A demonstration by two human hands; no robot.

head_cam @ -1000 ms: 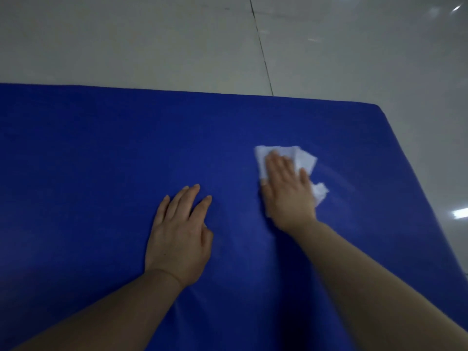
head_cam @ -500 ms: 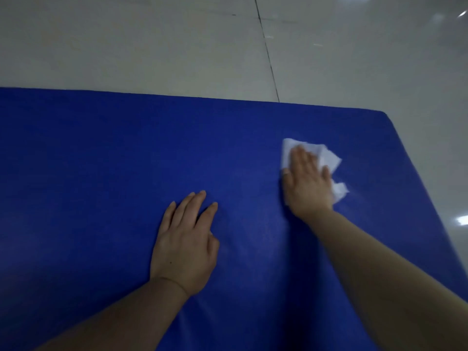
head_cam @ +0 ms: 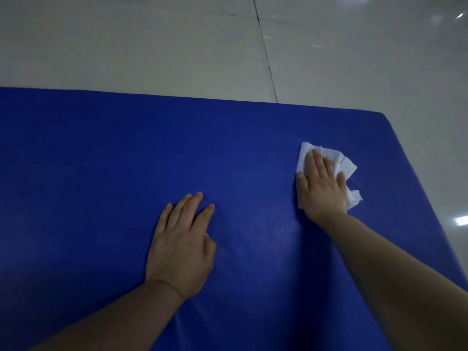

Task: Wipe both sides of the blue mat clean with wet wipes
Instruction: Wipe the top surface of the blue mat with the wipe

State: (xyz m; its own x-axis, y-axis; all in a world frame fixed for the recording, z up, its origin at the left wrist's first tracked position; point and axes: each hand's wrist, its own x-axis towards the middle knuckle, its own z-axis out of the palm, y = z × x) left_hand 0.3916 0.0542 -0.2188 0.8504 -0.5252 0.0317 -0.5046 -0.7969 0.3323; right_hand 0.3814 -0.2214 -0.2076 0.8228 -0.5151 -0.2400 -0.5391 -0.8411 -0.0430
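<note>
The blue mat [head_cam: 101,160] lies flat on a pale tiled floor [head_cam: 126,46] and fills most of the view. Its far edge and far right corner are visible; its left side and near side are cut off by the frame. Its underside is hidden.

The right hand [head_cam: 320,184] lies flat, fingers straight and together, pressing a crumpled white wet wipe [head_cam: 345,168] onto the mat near the far right corner. The grip is open: a flat press, nothing pinched. Most of the wipe is covered by the palm; only its far edge and right-hand folds show.

The left hand [head_cam: 181,245] rests palm down on the mat near the middle, fingers extended, holding nothing; its thumb is partly tucked out of sight.

Both forearms run off the bottom edge. Lighting is dim; dirt or wet streaks on the mat cannot be made out
</note>
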